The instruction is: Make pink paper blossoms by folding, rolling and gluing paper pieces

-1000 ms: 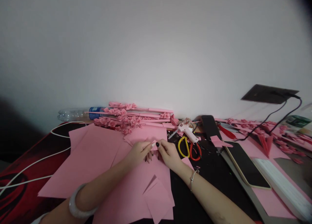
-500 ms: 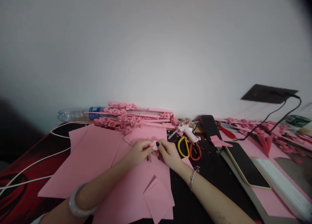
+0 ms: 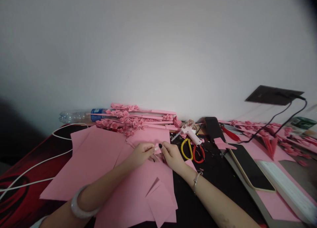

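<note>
The hot glue gun (image 3: 190,134) was of smooth, pale plastic. Left of it, the bundled flowers (image 3: 131,124) looked like matt paper, crinkled at the petals; farther left, the bottle (image 3: 74,116) was clear, glossy plastic. Nearer than the glue gun, the small folded paper (image 3: 157,150) and the large sheets (image 3: 96,155) were smooth and matt, the bracelet (image 3: 195,180) shiny metal, the bangle (image 3: 74,205) polished. Right of it, the light-edged phone's screen (image 3: 252,168) was glossy; behind it, the wall (image 3: 158,56) was matt.

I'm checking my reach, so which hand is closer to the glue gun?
Right. The right hand is in front of the glue gun, slightly left of it; the left hand is farther left, across the small pink paper both hold.
</note>
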A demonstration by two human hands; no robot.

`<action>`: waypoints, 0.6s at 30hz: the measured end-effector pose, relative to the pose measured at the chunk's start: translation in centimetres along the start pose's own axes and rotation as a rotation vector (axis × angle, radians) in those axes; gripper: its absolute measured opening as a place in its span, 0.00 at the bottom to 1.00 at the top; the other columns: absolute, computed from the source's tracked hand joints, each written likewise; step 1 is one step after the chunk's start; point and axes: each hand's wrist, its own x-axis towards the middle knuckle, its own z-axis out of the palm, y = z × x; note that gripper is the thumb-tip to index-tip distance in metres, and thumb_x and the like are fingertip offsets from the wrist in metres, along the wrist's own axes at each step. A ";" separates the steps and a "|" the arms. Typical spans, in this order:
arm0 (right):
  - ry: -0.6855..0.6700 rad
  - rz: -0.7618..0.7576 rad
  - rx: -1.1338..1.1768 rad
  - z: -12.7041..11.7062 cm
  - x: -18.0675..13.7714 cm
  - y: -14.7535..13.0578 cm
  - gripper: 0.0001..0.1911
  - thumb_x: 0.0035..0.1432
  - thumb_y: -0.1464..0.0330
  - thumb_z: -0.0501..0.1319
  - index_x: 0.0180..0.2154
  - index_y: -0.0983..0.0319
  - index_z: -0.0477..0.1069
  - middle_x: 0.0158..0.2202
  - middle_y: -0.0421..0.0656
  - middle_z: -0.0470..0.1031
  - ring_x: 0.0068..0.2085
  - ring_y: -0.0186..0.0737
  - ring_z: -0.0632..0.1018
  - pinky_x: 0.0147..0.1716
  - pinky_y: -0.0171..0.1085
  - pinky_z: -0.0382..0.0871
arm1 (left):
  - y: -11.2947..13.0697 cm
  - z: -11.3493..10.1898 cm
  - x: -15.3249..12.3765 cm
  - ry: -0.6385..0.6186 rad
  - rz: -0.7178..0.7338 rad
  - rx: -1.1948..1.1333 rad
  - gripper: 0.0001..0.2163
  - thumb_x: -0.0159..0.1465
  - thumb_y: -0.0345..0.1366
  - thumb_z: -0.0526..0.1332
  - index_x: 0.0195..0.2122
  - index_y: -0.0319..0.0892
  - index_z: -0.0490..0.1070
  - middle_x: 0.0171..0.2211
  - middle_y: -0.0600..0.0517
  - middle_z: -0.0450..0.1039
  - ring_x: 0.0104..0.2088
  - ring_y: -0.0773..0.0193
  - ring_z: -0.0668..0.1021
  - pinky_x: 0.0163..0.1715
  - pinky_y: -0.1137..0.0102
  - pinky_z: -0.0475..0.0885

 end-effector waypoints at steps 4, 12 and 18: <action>0.007 0.011 0.011 0.0 0.0 0.0 0.17 0.66 0.67 0.51 0.23 0.59 0.56 0.18 0.33 0.59 0.21 0.32 0.62 0.23 0.31 0.56 | 0.1 0.0 -0.1 0.011 -0.030 -0.040 0.14 0.61 0.48 0.61 0.29 0.41 0.70 0.27 0.49 0.80 0.27 0.61 0.82 0.33 0.67 0.77; 0.159 -0.013 0.055 0.0 0.3 0.2 0.06 0.58 0.72 0.59 0.39 0.60 0.65 0.28 0.36 0.63 0.27 0.34 0.66 0.27 0.33 0.60 | 0.0 -0.1 0.1 0.140 -0.051 -0.115 0.12 0.60 0.46 0.63 0.30 0.41 0.70 0.28 0.52 0.79 0.30 0.58 0.83 0.34 0.67 0.78; 0.136 -0.014 0.051 0.3 0.1 0.1 0.12 0.52 0.75 0.64 0.38 0.59 0.66 0.31 0.37 0.64 0.29 0.35 0.67 0.28 0.33 0.61 | 0.1 -0.1 0.0 0.093 -0.031 -0.062 0.13 0.60 0.46 0.63 0.31 0.40 0.71 0.26 0.52 0.76 0.30 0.60 0.82 0.33 0.67 0.77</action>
